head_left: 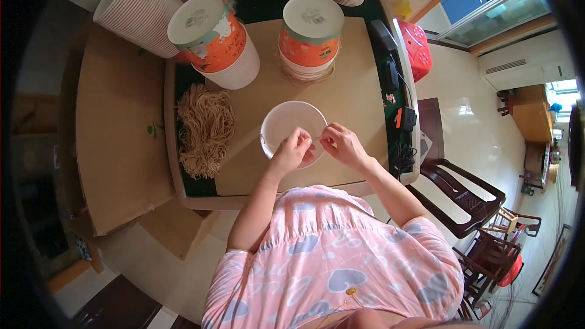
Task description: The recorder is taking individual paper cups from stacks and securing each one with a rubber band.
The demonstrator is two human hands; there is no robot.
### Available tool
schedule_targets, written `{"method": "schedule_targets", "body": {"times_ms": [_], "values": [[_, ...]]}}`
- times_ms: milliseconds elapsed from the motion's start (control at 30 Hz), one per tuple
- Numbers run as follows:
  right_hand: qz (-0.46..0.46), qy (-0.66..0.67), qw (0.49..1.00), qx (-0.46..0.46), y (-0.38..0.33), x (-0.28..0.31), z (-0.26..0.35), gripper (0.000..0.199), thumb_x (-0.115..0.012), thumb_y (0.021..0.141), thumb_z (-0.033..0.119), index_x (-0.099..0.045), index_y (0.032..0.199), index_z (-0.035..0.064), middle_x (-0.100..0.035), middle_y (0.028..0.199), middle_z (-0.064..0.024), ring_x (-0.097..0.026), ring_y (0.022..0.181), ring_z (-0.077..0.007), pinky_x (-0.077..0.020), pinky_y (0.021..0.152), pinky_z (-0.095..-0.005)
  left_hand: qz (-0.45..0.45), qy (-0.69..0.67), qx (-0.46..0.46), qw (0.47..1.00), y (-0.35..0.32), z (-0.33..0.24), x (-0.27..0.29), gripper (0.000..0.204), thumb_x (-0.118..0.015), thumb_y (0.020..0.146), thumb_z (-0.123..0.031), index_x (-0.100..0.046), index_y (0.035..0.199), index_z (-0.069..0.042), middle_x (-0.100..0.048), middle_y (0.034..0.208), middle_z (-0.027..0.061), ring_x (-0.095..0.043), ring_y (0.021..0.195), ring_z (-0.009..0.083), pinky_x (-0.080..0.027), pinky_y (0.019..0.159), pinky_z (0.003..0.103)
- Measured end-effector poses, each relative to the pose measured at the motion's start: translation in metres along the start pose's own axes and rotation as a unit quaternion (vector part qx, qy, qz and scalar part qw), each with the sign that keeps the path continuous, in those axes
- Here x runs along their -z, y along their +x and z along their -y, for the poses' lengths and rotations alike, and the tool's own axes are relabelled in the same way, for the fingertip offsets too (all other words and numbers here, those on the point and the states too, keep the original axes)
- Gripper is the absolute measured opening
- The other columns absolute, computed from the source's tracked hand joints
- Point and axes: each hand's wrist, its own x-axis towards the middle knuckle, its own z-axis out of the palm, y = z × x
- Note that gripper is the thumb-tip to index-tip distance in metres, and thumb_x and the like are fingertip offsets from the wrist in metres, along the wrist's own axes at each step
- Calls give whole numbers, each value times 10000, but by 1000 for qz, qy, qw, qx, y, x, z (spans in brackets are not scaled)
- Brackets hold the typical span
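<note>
The left hand [295,146] and right hand [341,145] are close together over the near side of a white tub [294,111]. Both have their fingers pinched on a thin string [317,139]. The tub sits on the bench [359,103]. A heap of yarn [206,128] lies to its left. Two orange stacks [298,45] stand on the far side.

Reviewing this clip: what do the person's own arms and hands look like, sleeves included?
The left hand and right hand are ungloved, and no watch or bracelet shows on either wrist. The forearms are uncovered below the short, loose sleeves of a pink top patterned with greyish-blue hearts and pale lettering.
</note>
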Motion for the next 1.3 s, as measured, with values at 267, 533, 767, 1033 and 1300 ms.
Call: {"method": "schedule_targets", "body": {"times_ms": [267,533,767,1033,1300], "values": [[-21,50,998,-36,-10,-11,-3,91,-638,782,27,-557,820,16,-547,792,-98,-582,663,-252,-502,593,-328,-47,60,122,990,51,12,-9,307,-486,924,-276,-564,1036,-1,-644,849,164,-654,762,246,-529,665,361],[-49,13,999,2,-17,-8,6,82,-654,798,48,-583,828,21,-543,877,-103,-594,710,-245,-507,595,-332,127,-7,286,950,45,14,7,259,-556,895,-262,-674,872,-33,-557,581,3,-488,501,82,-380,459,224],[-32,100,987,-125,-20,-3,9,64,-647,821,62,-620,863,23,-546,861,-98,-600,732,-210,-504,600,-315,27,-102,157,982,25,1,-3,94,-642,836,-109,-669,783,-37,-569,606,-20,-462,492,59,-364,452,195],[-103,196,933,-284,-21,-17,-1,112,-646,841,104,-634,872,-4,-624,745,-62,-573,660,-118,-463,565,-255,-85,200,-165,962,-2,-23,-24,63,-677,764,-69,-627,778,-35,-593,764,70,-605,637,185,-492,570,293],[-53,362,855,-368,-19,-16,-2,147,-641,853,131,-654,898,-8,-623,716,-17,-532,623,-78,-440,564,-222,-100,195,-155,963,-5,-14,-24,62,-675,768,-61,-627,800,-37,-597,780,73,-609,647,191,-493,569,302]]}}
